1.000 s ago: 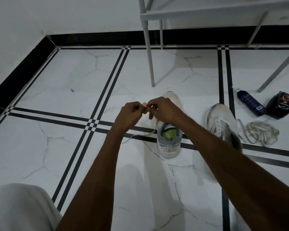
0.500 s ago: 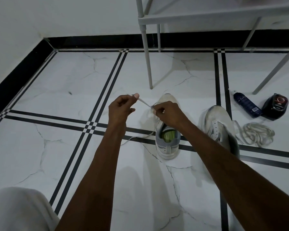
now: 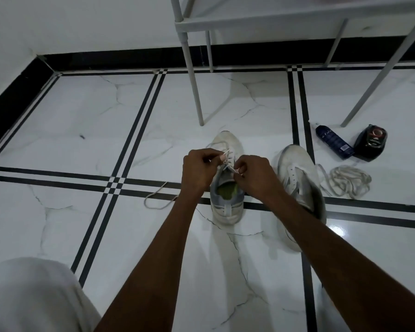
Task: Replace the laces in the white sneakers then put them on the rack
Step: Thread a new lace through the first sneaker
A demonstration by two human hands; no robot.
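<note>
White sneaker [image 3: 227, 207] stands on floor, toe pointing away, directly under both hands. Left hand [image 3: 198, 171] and right hand [image 3: 253, 174] each pinch the lace [image 3: 228, 156] over the eyelets; second sneaker [image 3: 297, 188] lies just right.

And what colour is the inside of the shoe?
Bright green insole inside the white sneaker, seen in the head view.

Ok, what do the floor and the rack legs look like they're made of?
Floor: looks like polished white marble or marble-look tile, with grey veins, black inlay lines and a bright glare spot. Rack: pale grey round tubes with a matte coat, probably painted metal, though plastic can't be ruled out.
</note>
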